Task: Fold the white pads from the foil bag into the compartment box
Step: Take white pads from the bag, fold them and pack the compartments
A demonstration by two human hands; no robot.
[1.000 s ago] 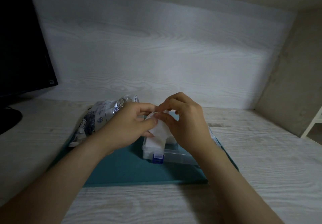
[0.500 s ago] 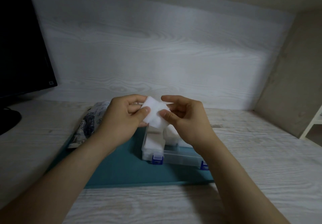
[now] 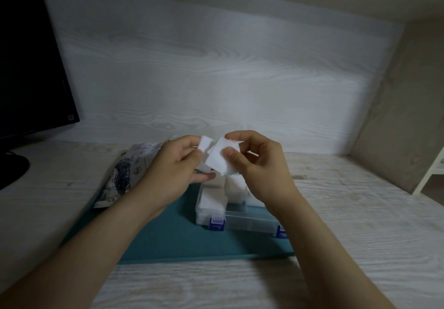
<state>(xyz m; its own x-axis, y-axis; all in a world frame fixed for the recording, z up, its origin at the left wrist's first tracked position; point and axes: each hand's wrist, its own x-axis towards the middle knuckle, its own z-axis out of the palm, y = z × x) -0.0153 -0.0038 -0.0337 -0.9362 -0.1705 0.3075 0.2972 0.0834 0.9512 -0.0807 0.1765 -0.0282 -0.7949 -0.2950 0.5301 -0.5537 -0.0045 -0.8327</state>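
Note:
My right hand (image 3: 262,164) pinches a white square pad (image 3: 221,162) between thumb and fingers, held up above the box. My left hand (image 3: 173,166) pinches a second white pad (image 3: 205,145) just behind and left of it. Below them stands the clear compartment box (image 3: 252,222) with blue latches, white pads filling its left and middle compartments. The crumpled foil bag (image 3: 127,171) lies to the left, partly hidden by my left wrist.
A teal mat (image 3: 168,236) lies under the box and bag on the pale wooden desk (image 3: 360,212). A black monitor (image 3: 31,68) stands at the far left. A white shelf frame (image 3: 430,171) shows at the right edge.
The single pad held between both hands has come apart into two: the right hand now holds one in front, the left hand keeps the other. Both hands rose slightly.

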